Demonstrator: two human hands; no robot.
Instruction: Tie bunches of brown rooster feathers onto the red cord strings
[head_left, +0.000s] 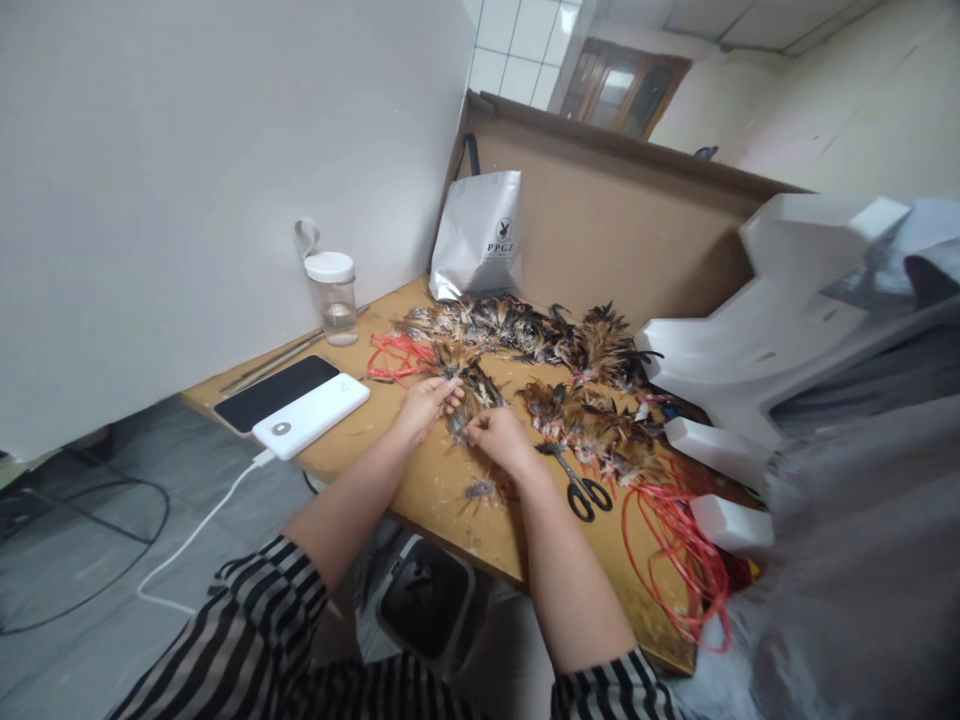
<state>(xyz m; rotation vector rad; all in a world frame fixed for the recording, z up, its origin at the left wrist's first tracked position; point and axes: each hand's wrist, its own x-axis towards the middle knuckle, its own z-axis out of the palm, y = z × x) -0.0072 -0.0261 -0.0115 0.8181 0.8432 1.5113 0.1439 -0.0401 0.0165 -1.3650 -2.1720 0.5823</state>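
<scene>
My left hand (429,408) is closed in a pinch on a small feather bunch (453,358), brown and dark, above the wooden table. Close beside it, my right hand (501,437) has its fingertips pressed together at the edge of some loose feathers (469,400); what they hold, if anything, is too small to make out. A little tuft of feathers (481,490) lies on the table below the hands. To the right rest black-handled scissors (583,492) and a row of tied feather bunches (600,425).
A long feather heap (517,328) lies across the back. Red string (675,560) hangs at the right edge, with more red string (397,358) at left. A phone (277,392), white power bank (311,415), lidded bottle (334,300), silver bag (480,235) and white foam (697,360) surround the work.
</scene>
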